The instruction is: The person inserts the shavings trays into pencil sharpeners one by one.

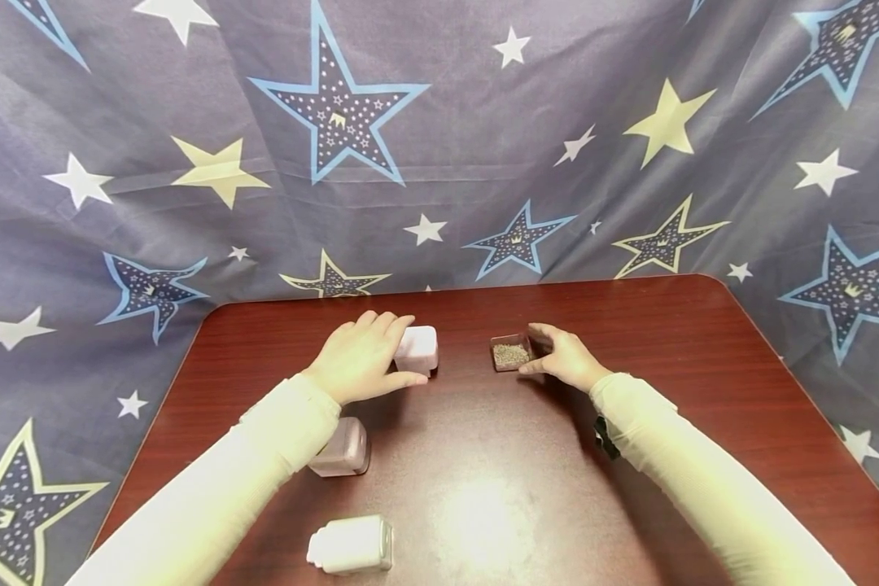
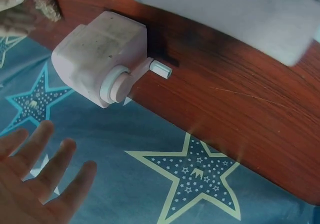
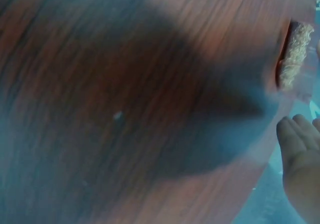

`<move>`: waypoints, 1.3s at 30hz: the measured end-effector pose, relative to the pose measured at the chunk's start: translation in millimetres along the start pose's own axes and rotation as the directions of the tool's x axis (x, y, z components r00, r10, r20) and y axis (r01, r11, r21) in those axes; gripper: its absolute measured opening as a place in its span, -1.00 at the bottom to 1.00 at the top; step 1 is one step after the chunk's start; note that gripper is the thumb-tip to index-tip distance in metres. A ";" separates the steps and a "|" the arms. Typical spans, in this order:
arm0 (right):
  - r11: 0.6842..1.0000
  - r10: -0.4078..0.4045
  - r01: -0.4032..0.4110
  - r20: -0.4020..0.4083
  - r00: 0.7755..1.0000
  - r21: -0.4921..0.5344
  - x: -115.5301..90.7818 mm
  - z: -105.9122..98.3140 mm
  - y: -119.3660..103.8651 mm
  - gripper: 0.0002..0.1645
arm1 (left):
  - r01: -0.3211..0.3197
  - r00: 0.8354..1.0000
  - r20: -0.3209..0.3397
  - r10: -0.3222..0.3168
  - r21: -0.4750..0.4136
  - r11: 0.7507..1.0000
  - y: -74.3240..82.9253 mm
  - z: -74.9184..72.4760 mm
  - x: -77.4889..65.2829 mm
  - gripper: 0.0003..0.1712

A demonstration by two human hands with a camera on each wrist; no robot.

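A pink box with a side crank [image 2: 100, 53], which looks like a hand-cranked pencil sharpener, sits near the table's back edge. My left hand [image 1: 366, 354] is beside it, fingers extended and thumb spread; the left wrist view shows a gap between fingertips and box. To the right stands a small clear tray [image 1: 495, 358] containing brownish shavings or flakes [image 1: 511, 355]. My right hand [image 1: 567, 358] is at the tray's right side, thumb and fingers spread apart. Whether the right fingertips touch the tray I cannot tell. Neither hand holds anything.
A pinkish-grey rounded container [image 1: 344, 448] stands by the left forearm, partly hidden by the sleeve. Nearer the front lies a whitish block-shaped object [image 1: 352, 545] with a narrower end. Behind the reddish-brown table [image 1: 674, 325] hangs a grey-blue star-patterned cloth [image 1: 469, 146].
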State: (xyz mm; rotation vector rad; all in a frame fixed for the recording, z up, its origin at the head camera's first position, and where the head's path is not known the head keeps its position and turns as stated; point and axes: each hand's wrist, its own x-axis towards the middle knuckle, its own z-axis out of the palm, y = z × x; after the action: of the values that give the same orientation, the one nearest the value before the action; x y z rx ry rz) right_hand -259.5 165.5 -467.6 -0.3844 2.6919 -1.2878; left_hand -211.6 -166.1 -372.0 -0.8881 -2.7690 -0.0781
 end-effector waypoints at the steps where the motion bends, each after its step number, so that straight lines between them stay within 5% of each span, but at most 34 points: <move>1: 0.999 0.014 -0.014 0.006 1.000 0.031 0.3 0.3 1.7 0.06 | 0.011 1.000 0.009 -0.011 -0.008 1.000 0.0 0.7 1.9 0.06; 14: 0.969 0.089 -0.088 0.005 0.996 0.232 2.2 10.8 13.1 0.07 | 0.078 0.991 0.113 -0.072 -0.052 0.996 2.9 11.1 16.2 0.09; 30: 0.956 0.096 -0.083 -0.034 0.995 0.283 4.6 17.1 20.6 -0.04 | 0.141 0.973 0.192 -0.126 -0.067 0.988 4.9 25.0 36.7 0.04; 39: 0.956 0.102 -0.087 -0.040 0.994 0.279 4.3 16.7 21.2 -0.11 | 0.187 0.950 0.264 -0.165 -0.061 0.980 3.1 33.7 42.6 0.00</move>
State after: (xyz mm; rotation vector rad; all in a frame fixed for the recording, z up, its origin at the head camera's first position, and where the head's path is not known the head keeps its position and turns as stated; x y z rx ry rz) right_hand -263.4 164.6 -494.6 -0.1880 2.4848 -1.6373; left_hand -250.3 -135.3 -394.8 -0.7126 -3.1064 -0.1199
